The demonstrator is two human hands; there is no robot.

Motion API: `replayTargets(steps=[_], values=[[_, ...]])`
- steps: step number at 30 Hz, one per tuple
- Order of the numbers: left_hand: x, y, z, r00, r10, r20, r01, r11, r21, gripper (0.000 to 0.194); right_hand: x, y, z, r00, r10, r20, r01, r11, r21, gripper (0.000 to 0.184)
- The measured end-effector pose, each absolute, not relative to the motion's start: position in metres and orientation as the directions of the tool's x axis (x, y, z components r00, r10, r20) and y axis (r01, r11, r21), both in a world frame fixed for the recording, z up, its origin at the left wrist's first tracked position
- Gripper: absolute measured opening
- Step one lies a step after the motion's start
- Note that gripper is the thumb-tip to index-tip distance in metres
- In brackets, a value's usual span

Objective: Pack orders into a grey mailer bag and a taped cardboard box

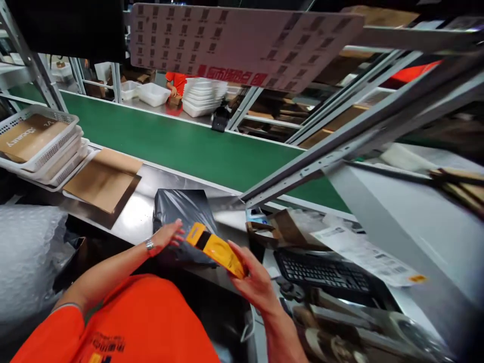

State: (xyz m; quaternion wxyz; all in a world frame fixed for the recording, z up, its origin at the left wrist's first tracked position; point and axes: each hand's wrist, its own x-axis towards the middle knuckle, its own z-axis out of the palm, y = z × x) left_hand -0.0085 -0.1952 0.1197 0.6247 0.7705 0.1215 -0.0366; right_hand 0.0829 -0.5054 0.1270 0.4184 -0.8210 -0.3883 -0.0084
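In the head view my right hand (pixel 253 275) grips one end of a long yellow object (pixel 217 248) with a black band across it and a round shape on its side; its exact kind is unclear. The object is tilted above a black plastic-wrapped parcel (pixel 183 205) on the steel bench. My left hand (pixel 168 237), with a watch on the wrist, is over the parcel's left part. Its fingers are stretched out and slightly blurred, just short of the yellow object's far end. Whether they touch the parcel, I cannot tell.
Behind the steel bench (pixel 136 201) runs a green conveyor belt (pixel 151 136). To the left are stacked white baskets (pixel 68 136), cardboard (pixel 104 179) and bubble wrap (pixel 26 262). A keyboard (pixel 325 275) lies right, beneath a slanting metal post (pixel 302 174). Another person's hand (pixel 174 92) shows beyond.
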Motion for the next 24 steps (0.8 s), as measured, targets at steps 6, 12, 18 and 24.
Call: replayTargets(steps=[6, 12, 18, 24], values=[[-0.017, -0.23, 0.1, 0.85, 0.211, -0.483, 0.288, 0.581, 0.761, 0.057, 0.117, -0.501, 0.115, 0.497, 0.777, 0.385, 0.788, -0.218, -0.576, 0.085], [-0.009, -0.247, 0.094, 0.672, 0.414, -0.614, 0.244, 0.659, 0.711, 0.035, 0.135, -0.484, 0.106, 0.392, 0.822, 0.413, 0.884, -0.212, -0.417, 0.095], [-0.022, -0.2, 0.101, 0.542, 0.753, -0.373, 0.208, 0.31, 0.928, 0.028, 0.189, -0.503, 0.105, 0.46, 0.707, 0.538, 0.888, -0.357, -0.29, 0.077], [-0.048, -0.139, 0.082, 0.294, 0.879, -0.376, 0.414, 0.238, 0.879, 0.026, 0.292, -0.554, 0.053, 0.726, 0.498, 0.474, 0.687, -0.547, -0.478, 0.059]])
